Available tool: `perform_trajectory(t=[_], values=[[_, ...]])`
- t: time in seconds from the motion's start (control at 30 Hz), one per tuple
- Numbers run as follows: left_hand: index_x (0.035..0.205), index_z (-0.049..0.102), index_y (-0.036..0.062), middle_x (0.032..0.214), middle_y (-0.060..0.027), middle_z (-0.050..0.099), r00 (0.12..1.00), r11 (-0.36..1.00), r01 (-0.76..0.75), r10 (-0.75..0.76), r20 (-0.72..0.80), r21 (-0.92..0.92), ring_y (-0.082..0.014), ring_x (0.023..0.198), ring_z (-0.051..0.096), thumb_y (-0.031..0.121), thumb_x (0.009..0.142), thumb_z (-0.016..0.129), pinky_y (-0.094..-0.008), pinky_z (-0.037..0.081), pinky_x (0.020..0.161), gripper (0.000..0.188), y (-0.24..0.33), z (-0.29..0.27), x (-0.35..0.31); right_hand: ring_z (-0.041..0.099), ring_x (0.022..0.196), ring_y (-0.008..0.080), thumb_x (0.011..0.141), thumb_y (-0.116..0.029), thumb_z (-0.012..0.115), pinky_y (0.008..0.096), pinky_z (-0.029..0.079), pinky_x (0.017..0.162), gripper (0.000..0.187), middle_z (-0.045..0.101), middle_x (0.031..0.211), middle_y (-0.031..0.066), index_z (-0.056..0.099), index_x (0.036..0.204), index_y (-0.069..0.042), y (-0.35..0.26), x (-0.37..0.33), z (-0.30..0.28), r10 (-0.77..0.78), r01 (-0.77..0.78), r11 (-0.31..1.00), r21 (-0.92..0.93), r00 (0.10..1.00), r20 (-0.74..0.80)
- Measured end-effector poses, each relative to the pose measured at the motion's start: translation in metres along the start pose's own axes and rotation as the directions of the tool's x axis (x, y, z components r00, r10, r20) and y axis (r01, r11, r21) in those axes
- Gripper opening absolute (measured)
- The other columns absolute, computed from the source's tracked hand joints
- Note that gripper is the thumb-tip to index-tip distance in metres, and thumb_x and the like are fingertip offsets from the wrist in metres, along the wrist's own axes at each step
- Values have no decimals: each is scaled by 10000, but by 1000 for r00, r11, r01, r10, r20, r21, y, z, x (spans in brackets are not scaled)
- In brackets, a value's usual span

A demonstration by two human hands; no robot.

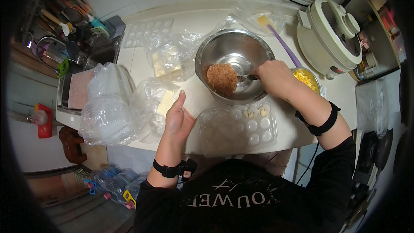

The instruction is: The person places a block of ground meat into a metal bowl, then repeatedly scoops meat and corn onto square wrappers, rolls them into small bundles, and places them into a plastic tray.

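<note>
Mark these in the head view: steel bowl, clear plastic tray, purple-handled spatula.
Steel bowl (212, 52): head view, bare inner wall, upper left.
Clear plastic tray (238, 128): head view, bare part near its middle.
Purple-handled spatula (284, 45): head view, middle of the handle.

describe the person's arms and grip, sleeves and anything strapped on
Each grip is ungloved: the left hand and right hand are bare. The black sleeves are short. The left forearm wears a black band with a small dark box showing a reddish patch; the right forearm wears a wide black strap.
</note>
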State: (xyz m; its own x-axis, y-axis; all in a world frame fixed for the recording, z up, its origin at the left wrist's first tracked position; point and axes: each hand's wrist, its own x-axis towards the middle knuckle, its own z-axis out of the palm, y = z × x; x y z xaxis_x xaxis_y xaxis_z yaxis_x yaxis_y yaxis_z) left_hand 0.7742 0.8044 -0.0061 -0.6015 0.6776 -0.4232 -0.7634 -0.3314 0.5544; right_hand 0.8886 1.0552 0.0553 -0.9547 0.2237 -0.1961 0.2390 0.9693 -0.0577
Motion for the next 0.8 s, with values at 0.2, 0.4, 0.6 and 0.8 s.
perform_trajectory(t=[0.2,0.4,0.6,0.8], values=[[1374,385,-27,1366,-143,499,999,999,46,-46,-6,6,-265,1260,485,269,1027,367,-395,355,1086,456,-4,1,1,659,827,335,787,-60,571,423,526,755,274,688,876,156,728,997,-138,-1,1,5,-5,-8,992,122,994,107],[1383,376,-22,1371,-138,496,997,998,59,-60,38,21,-259,1267,477,289,1021,382,-392,347,1082,477,-6,-4,3,643,837,351,846,-101,587,431,509,757,216,679,909,156,716,1018,-118,6,8,16,-39,8,955,297,994,100],[1388,368,-26,1376,-148,489,997,998,57,-58,43,27,-268,1269,474,287,1023,373,-396,343,1088,481,-6,-4,1,647,889,331,782,-34,569,417,507,776,304,687,943,136,716,1028,-135,10,7,18,-37,-3,899,438,996,82],[1392,360,-30,1379,-158,483,998,998,58,-59,16,18,-275,1273,471,278,1026,360,-401,337,1096,479,-6,-1,0,639,912,345,873,-122,577,424,501,800,219,680,955,159,708,1048,-127,9,4,16,-30,-14,856,517,997,76]])
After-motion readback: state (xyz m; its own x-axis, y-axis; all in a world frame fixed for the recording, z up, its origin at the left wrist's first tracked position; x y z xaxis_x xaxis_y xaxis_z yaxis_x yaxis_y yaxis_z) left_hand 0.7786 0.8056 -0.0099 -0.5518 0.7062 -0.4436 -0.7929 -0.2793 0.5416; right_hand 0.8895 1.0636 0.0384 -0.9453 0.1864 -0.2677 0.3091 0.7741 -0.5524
